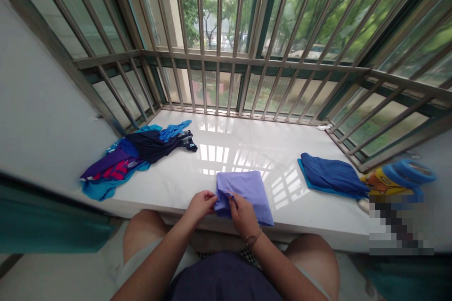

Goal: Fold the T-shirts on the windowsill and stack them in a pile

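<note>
A lavender piece of cloth point(249, 193), folded into a rough rectangle, lies at the front edge of the white sill in front of me. My left hand point(203, 204) pinches its left edge between thumb and fingers. On the cloth's left part, my right hand point(242, 211) has its fingers closed on a bit of the fabric; a bracelet is on that wrist. What kind of garment the cloth is cannot be made out.
To the left lies a loose heap of clothes point(137, 153) in blue, navy, purple and pink. Folded blue clothes point(328, 174) are stacked at the right, beside a yellow and blue container point(395, 176). Metal window bars point(219, 61) bound the sill point(233, 143) at the back.
</note>
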